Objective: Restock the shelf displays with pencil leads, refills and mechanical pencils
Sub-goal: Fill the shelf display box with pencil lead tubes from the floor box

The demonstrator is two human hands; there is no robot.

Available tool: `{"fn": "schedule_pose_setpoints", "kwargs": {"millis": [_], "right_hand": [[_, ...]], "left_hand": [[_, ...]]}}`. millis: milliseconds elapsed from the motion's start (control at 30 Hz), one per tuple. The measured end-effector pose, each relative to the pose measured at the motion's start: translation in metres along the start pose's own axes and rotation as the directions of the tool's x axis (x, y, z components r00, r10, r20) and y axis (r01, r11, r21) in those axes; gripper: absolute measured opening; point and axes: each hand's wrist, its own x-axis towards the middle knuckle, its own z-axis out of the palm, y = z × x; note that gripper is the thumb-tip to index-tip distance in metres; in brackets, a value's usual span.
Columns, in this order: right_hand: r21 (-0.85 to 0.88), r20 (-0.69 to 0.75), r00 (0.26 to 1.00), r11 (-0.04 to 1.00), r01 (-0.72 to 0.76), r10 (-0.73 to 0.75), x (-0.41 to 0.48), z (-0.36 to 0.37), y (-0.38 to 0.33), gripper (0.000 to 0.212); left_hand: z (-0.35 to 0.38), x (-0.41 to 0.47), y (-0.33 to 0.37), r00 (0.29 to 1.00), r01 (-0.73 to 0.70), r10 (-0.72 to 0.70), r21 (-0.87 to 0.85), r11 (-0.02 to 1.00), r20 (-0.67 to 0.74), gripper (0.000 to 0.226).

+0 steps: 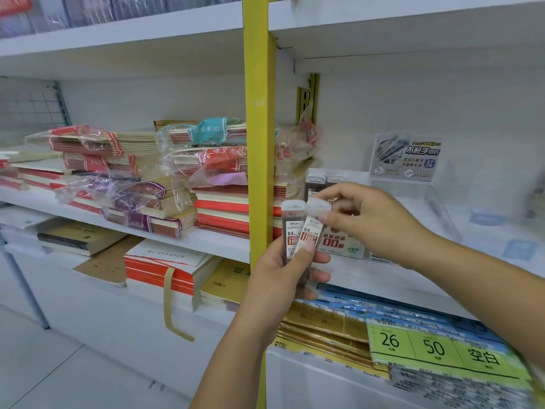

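Left grip clasped two lead cases just right of the yellow post; right grip pinched one case's cap directly above.

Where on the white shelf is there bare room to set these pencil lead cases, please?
Free: the white shelf board right of the clear acrylic display stand, around two pale blue labels. Crowded: plastic-wrapped notebook stacks left of the yellow post.

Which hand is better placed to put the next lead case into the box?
The right hand: it pinches the top of one case and is nearer the box. The left hand holds the other cases.
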Motion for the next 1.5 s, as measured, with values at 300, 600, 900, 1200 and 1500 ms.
{"fn": "schedule_pose_setpoints", "kwargs": {"millis": [300, 600, 900, 1200, 1500], "right_hand": [[-0.139, -0.483, 0.856, 0.981, 0.133, -0.185, 0.026, -0.056, 0.011, 0.018], [-0.609, -0.222, 0.945, 0.791, 0.058, -0.240, 0.043, -0.058, 0.041, 0.016], [-0.472, -0.265, 0.964, 0.875, -0.108, -0.024, 0.057, -0.052, 0.063, 0.012], [-0.476, -0.348, 0.937, 0.860, -0.185, 0.009, 0.057, -0.049, 0.058, 0.017], [-0.118, -0.053, 0.996, 0.990, 0.070, -0.077, -0.003, -0.023, -0.004, 0.024]], "left_hand": [[-0.008, 0.004, -0.003, 0.998, 0.032, -0.030, 0.030, 0.999, -0.051, 0.020], [-0.006, 0.004, -0.004, 0.998, 0.036, -0.032, 0.074, 0.997, -0.058, 0.018], [-0.008, 0.004, -0.003, 0.997, 0.036, -0.030, 0.097, 0.995, -0.070, 0.019], [-0.004, 0.002, -0.003, 0.999, 0.038, -0.034, 0.115, 0.993, -0.038, 0.019], [0.014, 0.008, 0.005, 1.000, -0.021, 0.022, 0.042, 0.999, -0.019, 0.016]]}}
